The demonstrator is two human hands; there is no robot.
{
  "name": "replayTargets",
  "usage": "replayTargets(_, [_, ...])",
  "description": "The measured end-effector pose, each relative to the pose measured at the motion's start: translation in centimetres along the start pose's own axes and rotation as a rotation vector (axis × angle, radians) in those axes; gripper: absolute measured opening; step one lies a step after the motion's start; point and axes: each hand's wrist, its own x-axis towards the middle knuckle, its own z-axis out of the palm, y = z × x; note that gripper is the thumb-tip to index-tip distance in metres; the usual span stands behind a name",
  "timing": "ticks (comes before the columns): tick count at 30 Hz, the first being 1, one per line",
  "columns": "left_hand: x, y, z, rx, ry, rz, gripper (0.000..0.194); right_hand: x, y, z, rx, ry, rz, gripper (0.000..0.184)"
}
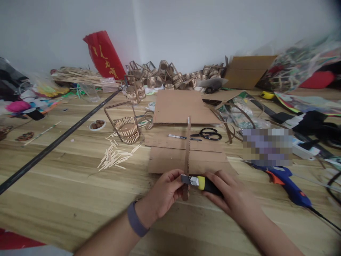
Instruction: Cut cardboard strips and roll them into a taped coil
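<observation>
My left hand (166, 190) pinches the near end of a long thin cardboard strip (188, 145), which stands on edge and points away from me. My right hand (230, 195) grips a utility knife with a yellow and black handle (205, 184), its blade end against the strip near my left fingers. Under the strip lies a flat sheet of cardboard (170, 160) on the wooden floor. A purple band sits on my left wrist (135, 219).
Black scissors (209, 134) and a pen (183, 137) lie beyond the sheet, with a larger cardboard sheet (181, 106) behind. A stick basket (127, 129) and loose sticks (115, 156) lie left. A blue glue gun (286, 183) lies right. Several baskets (165, 76) pile at the wall.
</observation>
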Motion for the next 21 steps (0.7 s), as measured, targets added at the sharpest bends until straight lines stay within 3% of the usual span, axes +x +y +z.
replayTargets(7, [0.0, 0.1, -0.1, 0.023, -0.037, 0.027, 0.042, -0.1, 0.6, -0.1, 0.03, -0.009, 0.019, 0.038])
replayTargets(16, [0.4, -0.2, 0.0, 0.029, 0.105, 0.083, 0.05, -0.2, -0.2, 0.4, 0.034, -0.008, 0.033, 0.039])
replayTargets(21, [0.4, -0.1, 0.2, 0.036, 0.109, 0.103, 0.047, -0.3, -0.4, 0.3, 0.034, -0.029, 0.06, 0.036])
